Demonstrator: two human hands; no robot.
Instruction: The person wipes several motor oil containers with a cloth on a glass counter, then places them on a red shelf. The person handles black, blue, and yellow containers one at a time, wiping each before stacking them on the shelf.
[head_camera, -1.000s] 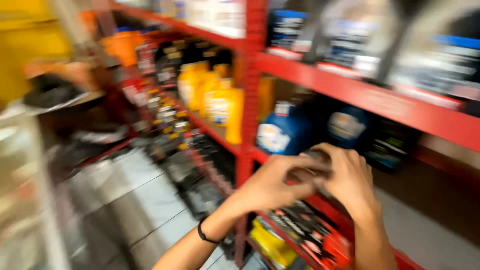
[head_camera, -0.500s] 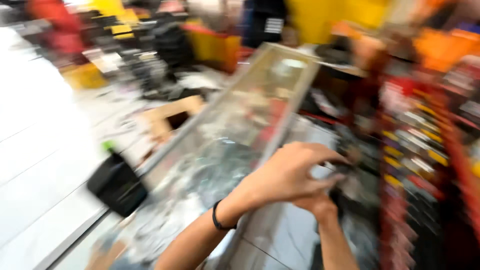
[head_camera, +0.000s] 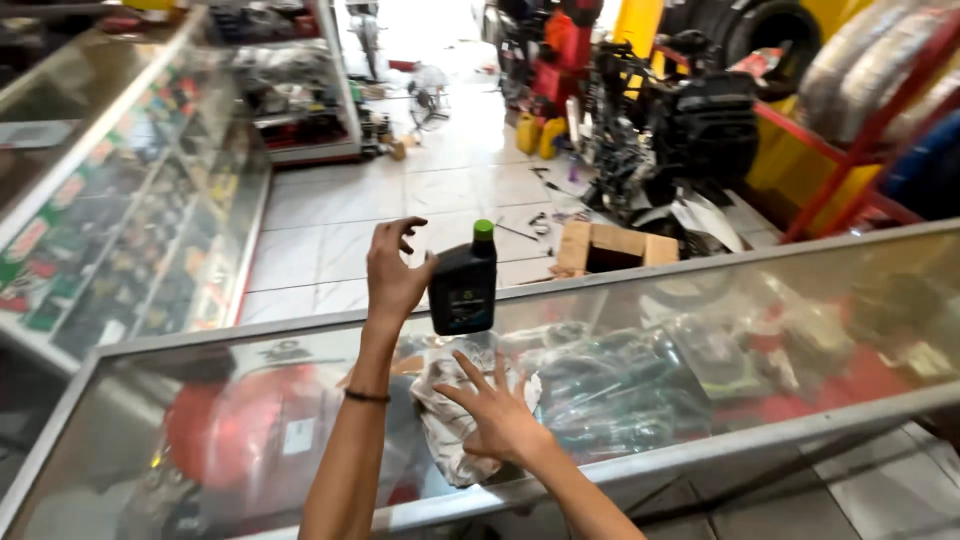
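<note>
Two hands: both bare, raised over a glass counter top.
Left hand: fingers curled and loosely spread, palm against the side of the bottle; a dark band circles the wrist. Whether it grips or only touches, the picture does not settle.
Right hand: fingers splayed wide, flat above the crumpled cloth, holding nothing.
Bottle: black moulded plastic, squared body, smooth and slightly glossy, green screw cap, small label on the front; upright on the far edge of the counter top.
Cloth: pale, wrinkled rag, bunched just in front of the bottle, under the right hand.
Counter: clear glass in a dull metal frame, with packaged goods dimly seen below.
Second showcase: similar glass case at far left, shelves of small coloured packages.
Floor: pale square tiles, glossy, brightly lit.
Room: cardboard box on the floor beyond the counter, a motorcycle behind it, red rack with tyres at right.
</note>
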